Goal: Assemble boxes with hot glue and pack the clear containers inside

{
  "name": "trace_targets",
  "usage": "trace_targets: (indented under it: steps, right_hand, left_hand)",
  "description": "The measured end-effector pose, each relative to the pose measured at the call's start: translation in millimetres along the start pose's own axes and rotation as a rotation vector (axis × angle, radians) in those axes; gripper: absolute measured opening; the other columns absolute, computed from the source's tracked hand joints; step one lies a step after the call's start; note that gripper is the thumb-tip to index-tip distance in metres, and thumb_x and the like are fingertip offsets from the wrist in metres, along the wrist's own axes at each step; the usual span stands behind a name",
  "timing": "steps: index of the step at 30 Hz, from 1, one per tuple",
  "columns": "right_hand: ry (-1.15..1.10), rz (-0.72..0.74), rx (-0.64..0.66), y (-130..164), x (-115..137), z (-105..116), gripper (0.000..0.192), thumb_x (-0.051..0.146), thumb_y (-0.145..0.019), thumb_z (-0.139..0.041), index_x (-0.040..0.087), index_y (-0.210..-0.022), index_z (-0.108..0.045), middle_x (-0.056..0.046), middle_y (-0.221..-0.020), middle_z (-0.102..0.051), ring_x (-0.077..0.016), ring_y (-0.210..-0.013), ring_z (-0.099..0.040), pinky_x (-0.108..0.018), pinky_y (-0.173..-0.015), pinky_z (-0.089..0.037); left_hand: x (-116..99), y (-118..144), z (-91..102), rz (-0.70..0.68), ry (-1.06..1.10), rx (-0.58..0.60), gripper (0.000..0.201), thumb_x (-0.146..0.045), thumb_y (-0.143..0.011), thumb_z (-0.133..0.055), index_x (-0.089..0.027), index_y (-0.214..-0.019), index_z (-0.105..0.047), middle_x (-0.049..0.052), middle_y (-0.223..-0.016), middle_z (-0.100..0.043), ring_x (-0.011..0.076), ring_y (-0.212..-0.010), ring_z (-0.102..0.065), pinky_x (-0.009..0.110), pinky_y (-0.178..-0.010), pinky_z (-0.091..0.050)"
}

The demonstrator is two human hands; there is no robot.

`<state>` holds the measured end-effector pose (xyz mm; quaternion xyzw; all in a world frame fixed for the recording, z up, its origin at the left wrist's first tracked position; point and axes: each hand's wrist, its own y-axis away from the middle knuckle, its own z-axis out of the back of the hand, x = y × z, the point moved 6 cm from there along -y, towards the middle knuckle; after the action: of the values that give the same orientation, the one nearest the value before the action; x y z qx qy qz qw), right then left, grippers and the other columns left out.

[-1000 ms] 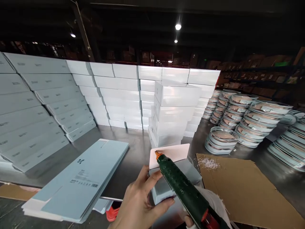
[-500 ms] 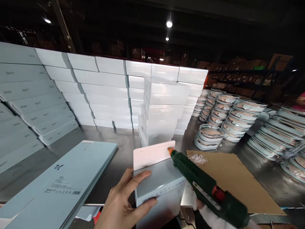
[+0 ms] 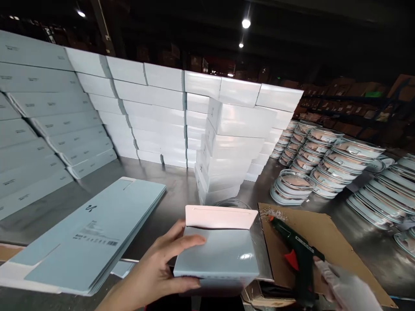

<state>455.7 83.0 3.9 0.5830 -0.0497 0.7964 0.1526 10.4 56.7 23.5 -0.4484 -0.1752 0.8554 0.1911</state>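
1. Far left of the box you hold, walls of pale blue cartons (image 3: pixel 48 116) lean in stacked rows on the steel table (image 3: pixel 168 190).
2. Nearer, left of the box, a sheaf of flat, unfolded box blanks (image 3: pixel 87 237) lies on the table edge, printed side up with a barcode showing.
3. Your left hand (image 3: pixel 155 272), bare, is clamped on the box (image 3: pixel 217 255): thumb across its top face, fingers curled under the near left corner. The box sits at the table's near edge, tilted toward you, its white end flap (image 3: pixel 218 217) standing open and upright along the far side.
4. Directly behind the box, a short column of white closed cartons (image 3: pixel 230 151) stands in front of a longer white wall of the same.
5. Right of the box, your gloved right hand (image 3: pixel 343 287) is wrapped round the handle of a dark green glue gun (image 3: pixel 296 252). Its nozzle points away from the flap and rests over a sheet of brown cardboard (image 3: pixel 327 242), beside a scatter of white crumbs (image 3: pixel 270 214).
6. Far right of the box, stacks of round glass-lidded dishes (image 3: pixel 324 164) crowd the table.
7. Judged from this: the gun is clear of the box, so the step in hand looks like closing the flap. That calls for pressing the flap down squarely and holding it while your left hand steadies the box; whether glue lies on the flap cannot be told.
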Motion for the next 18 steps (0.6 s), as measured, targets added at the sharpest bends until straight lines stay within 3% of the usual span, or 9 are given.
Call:
trace_targets:
  steps: [2,4,5,6,9,11,14,15,18]
  right_hand:
    - [0.032,0.095,-0.017,9,22,-15,0.018,0.046,-0.07,-0.087,0.031,-0.074,-0.077,0.0,-0.056,-0.073,-0.0259,-0.052,-0.072,-0.036,-0.061,-0.063]
    - [-0.027,0.316,0.093,22,57,-54,0.065,0.041,-0.064,-0.092,0.034,-0.125,-0.07,-0.004,-0.11,-0.082,-0.029,-0.1,-0.078,-0.041,-0.093,-0.061]
    - [-0.07,0.466,0.246,31,75,-79,0.09,0.036,-0.063,-0.093,0.035,-0.145,-0.055,-0.007,-0.135,-0.073,-0.0297,-0.119,-0.072,-0.045,-0.103,-0.056]
    - [-0.093,0.569,0.37,40,89,-102,0.106,0.032,-0.062,-0.095,0.036,-0.154,-0.044,-0.008,-0.146,-0.066,-0.0297,-0.128,-0.067,-0.047,-0.106,-0.054]
    - [-0.092,0.77,0.524,57,105,-137,0.11,0.021,-0.068,-0.093,0.04,-0.159,-0.035,-0.008,-0.138,-0.071,-0.0266,-0.123,-0.07,-0.044,-0.104,-0.055]
    - [-0.081,0.825,0.525,60,99,-139,0.098,0.017,-0.076,-0.087,0.045,-0.156,-0.038,-0.005,-0.13,-0.075,-0.0231,-0.115,-0.074,-0.037,-0.098,-0.058]
    - [-0.001,0.919,0.577,65,89,-138,0.088,0.013,-0.082,-0.077,0.043,-0.155,-0.038,-0.008,-0.137,-0.069,-0.0241,-0.121,-0.071,-0.035,-0.1,-0.058]
    - [0.062,0.958,0.6,68,88,-139,0.087,0.012,-0.082,-0.076,0.04,-0.156,-0.039,-0.01,-0.137,-0.068,-0.0261,-0.125,-0.068,-0.038,-0.104,-0.056]
    - [0.234,1.124,0.633,78,93,-150,0.079,0.01,-0.083,-0.071,0.035,-0.153,-0.042,-0.01,-0.133,-0.065,-0.0304,-0.138,-0.054,-0.048,-0.114,-0.047]
  left_hand:
    - [2,1,2.6,0.025,-0.019,0.01,0.054,-0.067,-0.069,-0.084,-0.041,-0.116,-0.081,0.016,-0.136,-0.072,0.042,-0.12,-0.072,0.043,-0.085,-0.065]
    - [4,2,5.3,0.047,-0.048,-0.005,0.054,-0.064,-0.067,-0.087,-0.041,-0.116,-0.081,0.016,-0.139,-0.071,0.0438,-0.126,-0.068,0.043,-0.086,-0.065]
    - [4,3,4.8,0.046,-0.038,0.0,0.053,-0.062,-0.068,-0.088,-0.041,-0.116,-0.081,0.015,-0.138,-0.071,0.0431,-0.126,-0.068,0.042,-0.086,-0.065]
    - [3,2,2.9,0.032,-0.014,0.009,0.051,-0.061,-0.071,-0.087,-0.041,-0.117,-0.08,0.014,-0.137,-0.071,0.0413,-0.124,-0.069,0.04,-0.086,-0.065]
    - [-6,-1,-6.4,-0.083,0.111,-0.03,0.042,-0.055,-0.081,-0.082,-0.039,-0.119,-0.076,0.011,-0.137,-0.066,0.0344,-0.121,-0.071,0.039,-0.093,-0.063]
    - [-12,-3,-11.1,-0.209,0.257,-0.138,0.046,-0.048,-0.088,-0.077,-0.04,-0.131,-0.062,0.009,-0.143,-0.054,0.0289,-0.126,-0.068,0.038,-0.098,-0.061]
    - [-15,-1,-14.4,-0.39,0.398,-0.246,0.068,-0.039,-0.095,-0.072,-0.047,-0.15,-0.032,0.005,-0.136,-0.048,0.0207,-0.129,-0.061,0.039,-0.107,-0.056]
    - [-16,0,-14.9,-0.426,0.388,-0.236,0.068,-0.036,-0.096,-0.071,-0.046,-0.151,-0.031,0.004,-0.131,-0.05,0.0203,-0.13,-0.059,0.04,-0.11,-0.054]
    - [-18,-1,-14.1,-0.442,0.258,-0.108,0.044,-0.025,-0.095,-0.072,-0.038,-0.136,-0.061,0.007,-0.123,-0.054,0.027,-0.137,-0.053,0.039,-0.111,-0.053]
